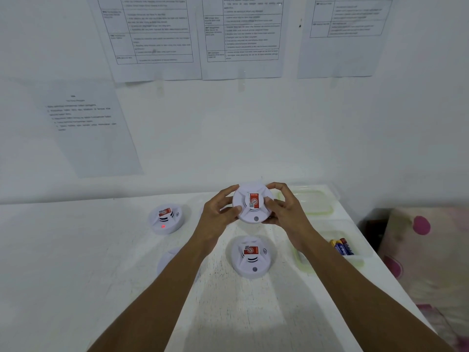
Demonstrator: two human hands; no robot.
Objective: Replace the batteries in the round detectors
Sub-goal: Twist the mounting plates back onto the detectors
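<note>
**Q:** Above the far middle of the surface (76, 250), what do the hands hold?

**A:** Both hands grasp one round detector (252, 203), lifted off the surface and tilted toward the camera. The left hand (220, 212) has its fingers on the left rim, and the right hand (284, 207) closes on the right rim. The grip looks like one for twisting, but I cannot tell if the body is being opened or closed.

**Q:** And the other detectors?

**A:** A second detector (251, 257) lies near the middle of the surface, below the held one. A third detector (166, 219) lies toward the left and shows a small red light (163, 226). A white round piece (170, 260), maybe a base plate, is partly hidden behind the left forearm.

**Q:** Where are the batteries?

**A:** At the right edge, some batteries (342, 246) lie in a clear tray (304, 262). Another clear tray (317, 199) stands at the far right corner; its contents I cannot see.

**Q:** How far is the work?

**A:** I judge it is in the middle. The lit detector may be finished; the others I cannot confirm.
</note>
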